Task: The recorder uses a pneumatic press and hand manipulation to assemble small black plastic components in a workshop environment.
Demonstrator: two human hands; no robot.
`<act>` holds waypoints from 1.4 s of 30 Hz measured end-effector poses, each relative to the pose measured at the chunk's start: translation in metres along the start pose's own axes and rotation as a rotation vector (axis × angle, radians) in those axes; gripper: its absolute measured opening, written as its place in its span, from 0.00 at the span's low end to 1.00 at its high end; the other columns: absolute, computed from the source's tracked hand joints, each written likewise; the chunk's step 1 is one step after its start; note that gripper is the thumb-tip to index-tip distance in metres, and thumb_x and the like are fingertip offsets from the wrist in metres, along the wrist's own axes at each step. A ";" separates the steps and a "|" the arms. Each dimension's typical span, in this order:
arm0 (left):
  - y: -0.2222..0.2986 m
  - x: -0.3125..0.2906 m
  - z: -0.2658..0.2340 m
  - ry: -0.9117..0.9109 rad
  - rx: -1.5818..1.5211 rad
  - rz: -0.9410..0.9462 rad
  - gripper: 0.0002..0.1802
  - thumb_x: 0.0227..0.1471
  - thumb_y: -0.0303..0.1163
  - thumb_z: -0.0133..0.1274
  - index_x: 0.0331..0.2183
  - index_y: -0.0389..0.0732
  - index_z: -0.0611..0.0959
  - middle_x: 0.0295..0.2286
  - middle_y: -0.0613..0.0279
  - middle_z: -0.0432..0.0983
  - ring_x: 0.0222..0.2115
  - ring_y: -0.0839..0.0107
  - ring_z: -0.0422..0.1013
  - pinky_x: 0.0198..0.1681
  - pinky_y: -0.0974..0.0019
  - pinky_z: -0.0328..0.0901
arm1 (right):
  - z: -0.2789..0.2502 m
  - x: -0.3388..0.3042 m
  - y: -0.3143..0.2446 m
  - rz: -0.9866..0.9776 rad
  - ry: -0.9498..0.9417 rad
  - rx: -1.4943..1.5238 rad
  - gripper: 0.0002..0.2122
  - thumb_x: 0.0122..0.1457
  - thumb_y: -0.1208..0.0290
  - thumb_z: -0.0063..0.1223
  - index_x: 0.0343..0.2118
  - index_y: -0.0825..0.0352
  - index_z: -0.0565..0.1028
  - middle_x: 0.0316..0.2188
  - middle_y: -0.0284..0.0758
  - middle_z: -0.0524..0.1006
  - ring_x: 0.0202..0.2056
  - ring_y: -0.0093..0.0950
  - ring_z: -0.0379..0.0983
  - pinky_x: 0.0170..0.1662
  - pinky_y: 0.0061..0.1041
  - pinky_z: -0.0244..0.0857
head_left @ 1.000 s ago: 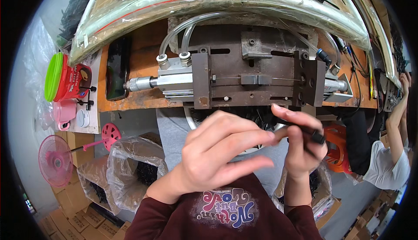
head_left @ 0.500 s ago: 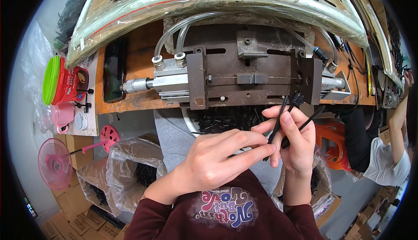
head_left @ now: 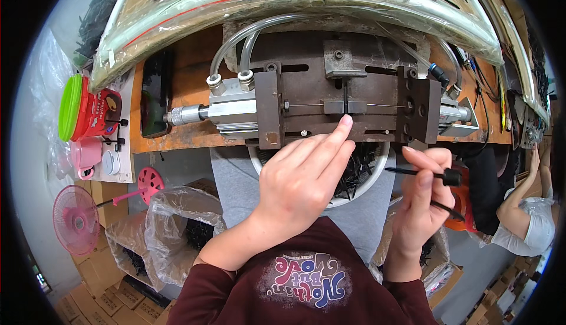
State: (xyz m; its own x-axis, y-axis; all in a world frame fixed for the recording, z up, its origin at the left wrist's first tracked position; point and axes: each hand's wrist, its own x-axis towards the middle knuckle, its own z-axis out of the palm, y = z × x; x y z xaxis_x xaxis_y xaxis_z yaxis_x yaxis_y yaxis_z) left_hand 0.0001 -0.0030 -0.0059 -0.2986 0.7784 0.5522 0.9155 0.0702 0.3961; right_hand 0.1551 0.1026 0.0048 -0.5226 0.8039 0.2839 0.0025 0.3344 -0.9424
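Note:
A thin black rod stands lengthwise in the gap between two small dark blocks in the middle of a metal clamping fixture. My left hand reaches over with stretched fingers, and one fingertip covers the rod's near end; the thumb is hidden below. To the right, my right hand is closed around a few black rods. One of these black rods points left and carries a cylindrical black head. Another dark end pokes out lower down.
A white-rimmed basin of black pieces sits on my lap under the fixture. Clear air hoses arch behind. At left stand a red bucket with green rim and a pink fan. Another person sits at far right.
My left hand has moved up from my right hand to the fixture, and a black rod now stands between the blocks. My right hand has shifted right, its rods turned sideways.

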 end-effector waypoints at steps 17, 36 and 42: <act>0.005 0.006 -0.012 -0.122 -0.202 -0.099 0.18 0.39 0.23 0.65 0.38 0.37 0.84 0.44 0.56 0.79 0.26 0.70 0.78 0.28 0.71 0.71 | -0.002 0.007 0.007 -0.616 0.097 -0.609 0.16 0.46 0.85 0.64 0.41 0.73 0.80 0.28 0.40 0.81 0.23 0.28 0.75 0.26 0.22 0.66; 0.006 -0.003 -0.007 -0.093 0.014 0.015 0.15 0.41 0.24 0.64 0.36 0.34 0.83 0.48 0.52 0.76 0.27 0.71 0.76 0.29 0.71 0.70 | 0.003 -0.004 0.016 0.081 -0.065 0.342 0.29 0.62 0.42 0.46 0.42 0.73 0.69 0.15 0.22 0.60 0.17 0.11 0.52 0.23 0.12 0.44; 0.002 0.003 -0.004 -0.076 0.073 0.029 0.14 0.41 0.27 0.64 0.35 0.36 0.84 0.45 0.55 0.78 0.24 0.71 0.76 0.27 0.71 0.68 | -0.001 -0.006 0.000 0.164 -0.070 0.519 0.30 0.66 0.40 0.28 0.37 0.70 0.66 0.22 0.31 0.62 0.17 0.18 0.54 0.21 0.17 0.49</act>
State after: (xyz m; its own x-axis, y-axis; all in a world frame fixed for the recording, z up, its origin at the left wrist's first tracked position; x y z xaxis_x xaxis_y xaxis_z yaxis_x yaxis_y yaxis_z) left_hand 0.0003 -0.0025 -0.0002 -0.2527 0.8256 0.5045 0.9415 0.0896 0.3250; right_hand 0.1593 0.0985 0.0034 -0.6063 0.7845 0.1299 -0.3230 -0.0938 -0.9417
